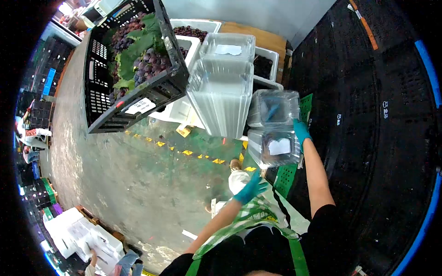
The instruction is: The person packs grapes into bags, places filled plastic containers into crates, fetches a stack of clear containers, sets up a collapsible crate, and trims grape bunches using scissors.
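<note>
My right hand [301,132], in a teal glove, grips the right edge of a clear plastic container [276,106]. Its fingers are partly hidden by the plastic. A blue-green shape shows through this container, and I cannot make out what it is. Just below is a clear plastic box [275,149] with a white label, close against the first one; whether they are joined I cannot tell. My left hand [251,187], also gloved in teal, is held lower down with its fingers spread and nothing in it. A tall stack of nested clear containers [221,92] stands to the left.
A black crate [133,112] of dark grapes [152,64] and leaves stands at upper left. White bins [195,24] of grapes are behind the stack. Black crates [359,115] line the right side. Yellow-black tape [186,152] marks the floor. Other people work at far left and lower left.
</note>
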Available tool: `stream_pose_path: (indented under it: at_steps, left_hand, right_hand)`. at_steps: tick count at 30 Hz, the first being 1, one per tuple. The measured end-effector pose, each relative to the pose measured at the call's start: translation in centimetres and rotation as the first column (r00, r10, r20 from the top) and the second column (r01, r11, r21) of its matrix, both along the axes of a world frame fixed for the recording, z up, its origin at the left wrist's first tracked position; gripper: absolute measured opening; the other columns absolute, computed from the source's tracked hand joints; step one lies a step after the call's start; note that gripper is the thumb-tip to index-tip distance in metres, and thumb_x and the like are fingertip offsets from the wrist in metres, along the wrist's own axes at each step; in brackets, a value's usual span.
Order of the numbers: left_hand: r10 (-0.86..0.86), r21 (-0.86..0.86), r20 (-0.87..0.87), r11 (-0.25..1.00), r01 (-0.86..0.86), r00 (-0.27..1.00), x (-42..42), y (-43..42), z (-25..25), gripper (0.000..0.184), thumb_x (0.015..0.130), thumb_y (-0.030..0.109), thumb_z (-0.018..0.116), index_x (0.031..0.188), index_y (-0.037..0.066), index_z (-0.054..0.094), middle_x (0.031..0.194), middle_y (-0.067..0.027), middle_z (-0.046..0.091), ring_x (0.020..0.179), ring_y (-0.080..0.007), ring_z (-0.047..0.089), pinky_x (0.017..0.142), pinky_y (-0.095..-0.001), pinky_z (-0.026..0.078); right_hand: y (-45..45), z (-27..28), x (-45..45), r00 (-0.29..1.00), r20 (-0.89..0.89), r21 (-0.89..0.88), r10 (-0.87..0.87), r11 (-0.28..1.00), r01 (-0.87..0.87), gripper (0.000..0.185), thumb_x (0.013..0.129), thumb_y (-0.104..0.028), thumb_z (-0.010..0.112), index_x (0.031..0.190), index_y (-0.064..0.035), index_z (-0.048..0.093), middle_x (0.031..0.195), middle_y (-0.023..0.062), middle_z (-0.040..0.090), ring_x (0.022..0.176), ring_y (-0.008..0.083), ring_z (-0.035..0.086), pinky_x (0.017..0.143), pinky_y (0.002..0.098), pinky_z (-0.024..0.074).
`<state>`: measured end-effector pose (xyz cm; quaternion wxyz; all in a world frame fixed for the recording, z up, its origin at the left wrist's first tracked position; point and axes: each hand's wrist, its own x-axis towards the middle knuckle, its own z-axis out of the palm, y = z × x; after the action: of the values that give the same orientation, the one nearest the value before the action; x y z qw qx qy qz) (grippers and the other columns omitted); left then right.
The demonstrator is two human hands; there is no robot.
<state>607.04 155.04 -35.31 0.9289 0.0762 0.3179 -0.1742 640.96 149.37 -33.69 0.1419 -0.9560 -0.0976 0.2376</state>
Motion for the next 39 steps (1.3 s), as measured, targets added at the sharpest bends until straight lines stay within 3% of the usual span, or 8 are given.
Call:
stream_pose_path:
  at_steps: [6,13,19,20,28,29,34,39]
  left_hand:
    - [0.550,-0.156,0.248,0.835,-0.528,0.797,8.9,0.3,1.7,0.050,0.088,0.041,0.040,0.124,0.005,0.038,0.121,-0.0086,0.045,0.110,-0.0209,0.043,0.098,-0.0320,0.030]
    - [0.348,0.351,0.269,0.833,-0.427,0.898,5.3,4.6,0.4,0.040,0.089,0.022,0.041,0.124,0.004,0.037,0.121,-0.0079,0.045,0.112,-0.0204,0.043,0.098,-0.0331,0.031]
    - [0.193,0.549,0.157,0.798,-0.248,0.968,-0.1,1.3,2.4,0.052,0.084,0.017,0.051,0.129,0.007,0.027,0.117,-0.0055,0.047,0.104,-0.0179,0.049,0.086,-0.0308,0.042]
    - [0.175,0.613,0.176,0.750,-0.247,0.969,-1.4,0.8,2.3,0.061,0.082,0.017,0.053,0.133,0.010,0.020,0.123,-0.0049,0.042,0.104,-0.0173,0.049,0.086,-0.0311,0.043]
    - [0.145,0.984,-0.170,0.070,0.162,0.975,-24.4,-6.3,5.2,0.081,0.080,0.047,0.051,0.136,0.017,0.000,0.140,-0.0117,-0.014,0.126,-0.0342,0.018,0.085,-0.0475,0.043]
    - [0.426,0.923,-0.092,0.375,-0.083,0.900,-27.1,-8.1,10.6,0.079,0.081,0.050,0.047,0.136,0.017,0.001,0.140,-0.0120,-0.012,0.124,-0.0343,0.023,0.085,-0.0472,0.043]
    - [0.974,0.624,-0.094,0.218,-0.751,0.205,-42.6,-26.7,12.0,0.085,0.077,0.065,0.037,0.136,0.018,-0.001,0.139,-0.0143,0.009,0.107,-0.0342,0.047,0.083,-0.0463,0.045]
    - [0.923,0.603,-0.130,-0.216,-0.768,-0.362,-51.5,-44.4,8.3,0.086,0.075,0.069,0.034,0.109,-0.009,0.045,0.100,-0.0211,0.054,0.088,-0.0268,0.056,0.081,-0.0349,0.045]
  right_hand:
    - [2.5,1.6,0.2,0.986,0.163,-0.161,-0.036,0.985,0.063,0.056,0.082,-0.046,0.030,0.092,-0.0003,0.060,0.097,0.0242,0.056,0.091,0.0400,0.053,0.078,0.0456,0.0408]
    - [2.7,-1.3,-2.9,0.944,0.282,-0.072,-0.173,0.977,0.201,0.046,0.084,-0.039,0.032,0.076,-0.0040,0.061,0.086,0.0219,0.060,0.070,0.0338,0.059,0.059,0.0435,0.0457]
    - [-2.1,-7.7,-2.4,0.937,-0.349,0.624,-0.004,0.745,0.235,0.050,0.089,-0.043,0.033,0.120,-0.0059,0.044,0.114,0.0074,0.051,0.102,0.0196,0.049,0.088,0.0321,0.0368]
    - [-1.5,-4.4,-3.6,0.745,-0.584,0.804,0.324,0.359,0.474,0.049,0.089,-0.041,0.033,0.122,-0.0051,0.041,0.115,0.0089,0.051,0.102,0.0210,0.050,0.090,0.0325,0.0365]
    - [-11.6,-10.9,-13.6,0.899,-0.292,0.436,-0.327,0.791,0.430,0.047,0.088,-0.039,0.035,0.120,-0.0051,0.041,0.122,0.0095,0.041,0.106,0.0259,0.043,0.087,0.0359,0.0361]
    - [-11.8,-11.4,-17.0,0.881,-0.406,0.385,-0.243,0.829,0.406,0.044,0.088,-0.037,0.036,0.116,-0.0049,0.043,0.117,0.0093,0.044,0.102,0.0252,0.045,0.084,0.0352,0.0375]
    - [-9.3,-4.1,-45.9,0.318,-0.814,0.465,0.486,0.874,-0.143,0.029,0.087,-0.027,0.042,0.098,-0.0042,0.055,0.095,0.0081,0.056,0.082,0.0217,0.056,0.069,0.0316,0.0446]
    - [-14.5,12.4,-74.0,-0.574,-0.689,0.713,0.443,0.273,-0.646,0.032,0.085,-0.028,0.050,0.103,-0.0026,0.057,0.101,0.0091,0.058,0.082,0.0189,0.059,0.071,0.0297,0.0447]
